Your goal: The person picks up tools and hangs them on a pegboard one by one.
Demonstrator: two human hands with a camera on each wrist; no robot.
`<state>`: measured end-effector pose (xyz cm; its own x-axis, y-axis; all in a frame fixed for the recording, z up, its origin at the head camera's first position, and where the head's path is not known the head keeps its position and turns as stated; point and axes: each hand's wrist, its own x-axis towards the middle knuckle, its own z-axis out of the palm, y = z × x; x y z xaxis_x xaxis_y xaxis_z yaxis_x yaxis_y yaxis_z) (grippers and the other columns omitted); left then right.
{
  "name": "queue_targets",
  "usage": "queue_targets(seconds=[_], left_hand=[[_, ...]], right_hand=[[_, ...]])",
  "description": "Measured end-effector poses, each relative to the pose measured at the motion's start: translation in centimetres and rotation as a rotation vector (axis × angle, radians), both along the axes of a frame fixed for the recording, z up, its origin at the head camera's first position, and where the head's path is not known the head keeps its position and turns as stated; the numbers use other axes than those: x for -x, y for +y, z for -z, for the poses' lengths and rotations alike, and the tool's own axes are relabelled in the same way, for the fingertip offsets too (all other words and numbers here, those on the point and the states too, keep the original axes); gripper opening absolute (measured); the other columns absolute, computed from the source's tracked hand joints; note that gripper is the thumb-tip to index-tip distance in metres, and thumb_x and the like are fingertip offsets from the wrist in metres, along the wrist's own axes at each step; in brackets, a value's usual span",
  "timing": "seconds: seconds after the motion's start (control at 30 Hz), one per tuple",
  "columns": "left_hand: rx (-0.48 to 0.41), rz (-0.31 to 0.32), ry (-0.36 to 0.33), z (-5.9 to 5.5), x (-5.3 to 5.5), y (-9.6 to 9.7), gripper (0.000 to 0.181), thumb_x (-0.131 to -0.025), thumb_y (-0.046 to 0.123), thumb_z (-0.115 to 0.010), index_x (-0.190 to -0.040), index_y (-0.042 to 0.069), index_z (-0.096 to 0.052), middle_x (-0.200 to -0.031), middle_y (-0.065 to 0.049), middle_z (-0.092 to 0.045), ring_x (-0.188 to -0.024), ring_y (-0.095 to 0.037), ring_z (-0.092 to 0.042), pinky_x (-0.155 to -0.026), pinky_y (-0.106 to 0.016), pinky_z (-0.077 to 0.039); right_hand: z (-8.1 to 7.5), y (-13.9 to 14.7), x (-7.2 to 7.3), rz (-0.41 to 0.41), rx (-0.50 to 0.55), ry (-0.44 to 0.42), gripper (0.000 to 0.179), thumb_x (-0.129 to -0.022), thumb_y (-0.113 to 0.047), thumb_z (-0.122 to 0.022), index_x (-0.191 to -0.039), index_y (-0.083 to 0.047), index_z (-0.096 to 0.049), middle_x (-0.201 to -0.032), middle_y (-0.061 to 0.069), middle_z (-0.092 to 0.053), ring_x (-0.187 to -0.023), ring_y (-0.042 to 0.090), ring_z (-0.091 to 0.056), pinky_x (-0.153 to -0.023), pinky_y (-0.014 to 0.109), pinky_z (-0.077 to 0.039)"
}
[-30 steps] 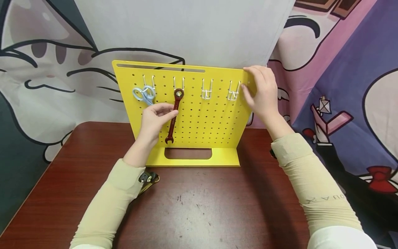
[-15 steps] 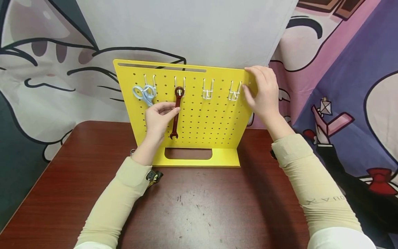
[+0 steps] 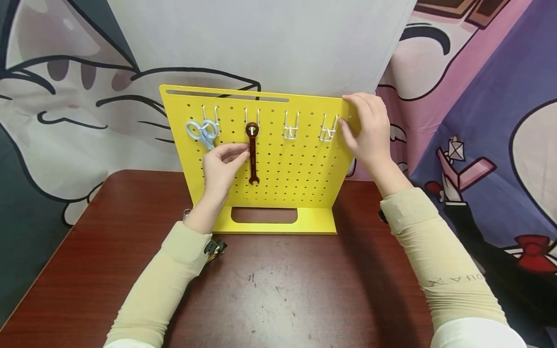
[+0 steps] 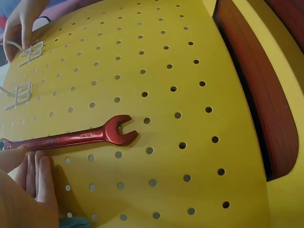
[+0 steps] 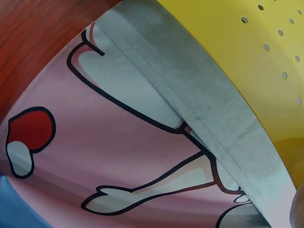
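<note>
A dark red combination wrench [image 3: 253,159] hangs by its ring end from the second white hook of a yellow pegboard [image 3: 296,166], open end down. My left hand [image 3: 219,166] is just left of the wrench's shank, its thumb and fingertips right at the edge without wrapping it. In the left wrist view, the fingers [image 4: 45,180] lie extended beside the red wrench [image 4: 71,137]. My right hand [image 3: 370,125] grips the board's upper right edge, thumb on the front face and fingers at the rim. Light blue scissors [image 3: 203,133] hang on the first hook.
Two white hooks [image 3: 290,126] with nothing on them are on the board's right half. The board's base [image 3: 315,222] stands on a brown wooden table [image 3: 278,290]. Behind it is a cartoon-printed cloth [image 3: 261,43]. A small metal ring [image 3: 186,212] shows beside the left forearm.
The wrench's lower end has swung right until it hangs nearly straight down. My left hand moved slightly right, and its thumb has come off the shank. The right hand stays on the board's edge.
</note>
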<state>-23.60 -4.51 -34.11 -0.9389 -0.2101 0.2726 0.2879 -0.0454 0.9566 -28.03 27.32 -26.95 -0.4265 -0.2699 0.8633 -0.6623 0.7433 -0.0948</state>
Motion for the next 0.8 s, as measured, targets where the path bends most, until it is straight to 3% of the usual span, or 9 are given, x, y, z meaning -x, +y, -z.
queue_targets(seconds=[0.13, 0.3, 0.4, 0.6, 0.8], left_hand=[[0.030, 0.011, -0.001, 0.3, -0.7, -0.6, 0.024, -0.093, -0.007, -0.076, -0.116, -0.010, -0.075, -0.120, -0.031, -0.074, -0.085, 0.004, -0.073, -0.086, -0.017, -0.062], [0.088, 0.040, -0.029, 0.8, -1.8, -2.1, 0.024, -0.093, -0.006, -0.076, -0.117, -0.011, -0.075, -0.116, -0.023, -0.079, -0.086, 0.005, -0.074, -0.087, -0.016, -0.062], [0.183, 0.050, -0.037, 1.1, -2.5, -3.4, 0.024, -0.094, -0.003, -0.077, -0.117, -0.010, -0.076, -0.115, -0.022, -0.079, -0.086, 0.009, -0.072, -0.086, -0.014, -0.061], [0.400, 0.086, -0.023, 1.8, -4.0, -5.9, 0.023, -0.094, -0.001, -0.077, -0.116, -0.009, -0.076, -0.113, -0.031, -0.077, -0.081, 0.016, -0.067, -0.080, -0.008, -0.058], [0.569, 0.097, -0.002, 2.8, -5.8, -8.3, 0.023, -0.092, -0.002, -0.079, -0.115, -0.007, -0.077, -0.106, -0.027, -0.079, -0.080, 0.020, -0.062, -0.077, -0.003, -0.054]], right_hand=[[0.1, 0.0, -0.1, -0.001, 0.001, -0.001, 0.039, -0.095, -0.008, -0.069, -0.132, 0.004, -0.065, -0.127, 0.025, -0.068, -0.122, 0.044, -0.058, -0.113, 0.050, -0.044], [0.1, 0.0, -0.1, -0.004, 0.003, 0.000, 0.039, -0.095, -0.008, -0.069, -0.132, 0.004, -0.066, -0.127, 0.025, -0.068, -0.122, 0.044, -0.058, -0.113, 0.050, -0.044], [0.0, 0.0, 0.0, -0.005, 0.004, 0.002, 0.039, -0.095, -0.009, -0.069, -0.133, 0.003, -0.065, -0.127, 0.024, -0.068, -0.122, 0.044, -0.058, -0.113, 0.049, -0.044], [0.0, 0.1, -0.1, -0.003, 0.005, 0.005, 0.039, -0.095, -0.009, -0.068, -0.132, 0.003, -0.065, -0.128, 0.024, -0.068, -0.122, 0.044, -0.058, -0.114, 0.049, -0.044], [0.0, 0.0, 0.0, -0.008, 0.003, 0.007, 0.039, -0.095, -0.009, -0.068, -0.132, 0.004, -0.065, -0.127, 0.025, -0.068, -0.122, 0.044, -0.058, -0.113, 0.049, -0.044]])
